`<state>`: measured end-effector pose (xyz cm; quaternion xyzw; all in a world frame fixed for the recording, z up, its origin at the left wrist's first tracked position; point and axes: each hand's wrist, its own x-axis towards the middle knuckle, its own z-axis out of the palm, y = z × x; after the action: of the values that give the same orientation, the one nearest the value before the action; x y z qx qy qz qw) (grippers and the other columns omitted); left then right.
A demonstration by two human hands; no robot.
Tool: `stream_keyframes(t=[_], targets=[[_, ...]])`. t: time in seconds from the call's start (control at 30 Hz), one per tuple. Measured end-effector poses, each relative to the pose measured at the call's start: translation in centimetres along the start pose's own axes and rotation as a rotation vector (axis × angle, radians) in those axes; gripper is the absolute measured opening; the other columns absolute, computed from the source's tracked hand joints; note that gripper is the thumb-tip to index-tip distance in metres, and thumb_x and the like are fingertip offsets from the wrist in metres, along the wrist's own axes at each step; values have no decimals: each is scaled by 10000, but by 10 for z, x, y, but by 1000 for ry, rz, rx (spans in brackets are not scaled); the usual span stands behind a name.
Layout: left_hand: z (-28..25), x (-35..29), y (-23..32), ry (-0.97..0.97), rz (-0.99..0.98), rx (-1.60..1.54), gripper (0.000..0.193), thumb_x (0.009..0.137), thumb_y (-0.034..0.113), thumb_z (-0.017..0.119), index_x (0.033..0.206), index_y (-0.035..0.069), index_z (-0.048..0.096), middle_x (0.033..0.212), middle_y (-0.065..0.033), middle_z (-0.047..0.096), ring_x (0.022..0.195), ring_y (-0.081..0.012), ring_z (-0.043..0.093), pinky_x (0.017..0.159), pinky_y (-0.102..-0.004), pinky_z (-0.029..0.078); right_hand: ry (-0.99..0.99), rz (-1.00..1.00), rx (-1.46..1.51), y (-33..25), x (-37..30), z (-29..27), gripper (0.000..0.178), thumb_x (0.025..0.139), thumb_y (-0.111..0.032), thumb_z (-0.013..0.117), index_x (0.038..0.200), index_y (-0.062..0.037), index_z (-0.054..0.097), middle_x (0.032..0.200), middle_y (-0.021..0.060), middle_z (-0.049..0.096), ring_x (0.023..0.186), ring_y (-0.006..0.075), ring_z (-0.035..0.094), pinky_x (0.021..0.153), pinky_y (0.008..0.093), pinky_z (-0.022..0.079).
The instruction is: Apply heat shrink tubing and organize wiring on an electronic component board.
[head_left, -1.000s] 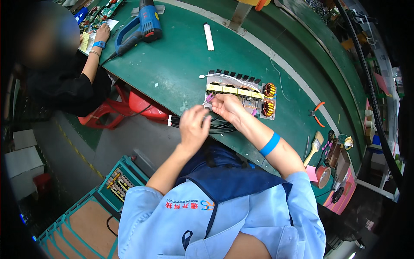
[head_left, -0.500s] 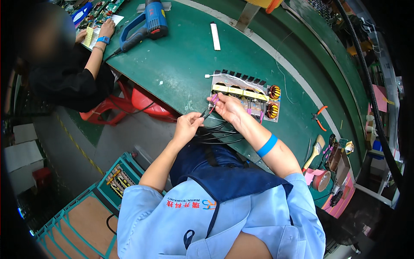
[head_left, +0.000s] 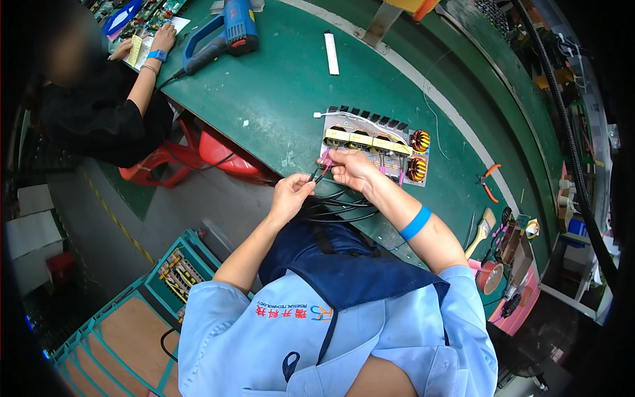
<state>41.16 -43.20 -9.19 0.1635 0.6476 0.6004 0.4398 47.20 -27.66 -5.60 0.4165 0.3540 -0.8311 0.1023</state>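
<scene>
Near the table's front edge, my left hand pinches the end of a black cable. Just right of it, my right hand is closed on a pink sleeve by the lower left corner of a circuit board. A red and a black lead show between the two hands. The circuit board lies flat, carrying a row of yellow-taped transformers and two copper coils at its right. More black cables hang in a bundle below my hands, over my lap.
A blue heat gun and a white strip lie farther back. Orange-handled cutters, a brush and a tape roll are at right. A co-worker sits at left by red stools; a teal rack stands lower left.
My right hand has turned slightly and its fingers have curled in closer around the pink sleeve. My left hand has barely shifted and keeps its pinch on the black cable.
</scene>
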Motion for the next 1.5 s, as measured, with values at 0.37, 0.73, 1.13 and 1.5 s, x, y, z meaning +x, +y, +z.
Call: stream_keyframes(t=[0.37, 0.73, 1.13, 1.5], targets=[[4, -2, -1, 44, 47, 134, 57, 717, 33, 526, 748, -13, 538, 621, -4, 536, 560, -49, 496, 523, -173, 406, -3, -17, 47, -3, -1, -1, 158, 804, -152, 417, 855, -19, 485, 820, 84, 569, 423, 29, 405, 363, 146, 348], [3, -4, 4, 67, 59, 151, 69, 720, 51, 527, 752, -8, 539, 609, -5, 536, 555, -50, 497, 518, -173, 402, 48, -27, 147, -1, -2, 2, 172, 816, -144, 376, 885, -22, 477, 806, 94, 565, 446, 56, 463, 392, 179, 408], [19, 9, 18, 117, 149, 177, 141, 744, 111, 515, 772, -23, 549, 632, -36, 545, 521, -75, 506, 487, -181, 405, 139, -137, 23, 8, -6, 3, 155, 793, -87, 384, 834, 11, 497, 713, 62, 490, 461, 115, 493, 402, 227, 447], [21, 12, 13, 133, 79, 82, 177, 756, 138, 506, 840, -10, 553, 648, -38, 548, 500, -69, 486, 463, -176, 402, 126, -95, -36, 6, -9, 4, 160, 796, -110, 400, 829, 8, 502, 725, 70, 515, 466, 108, 488, 400, 229, 448]])
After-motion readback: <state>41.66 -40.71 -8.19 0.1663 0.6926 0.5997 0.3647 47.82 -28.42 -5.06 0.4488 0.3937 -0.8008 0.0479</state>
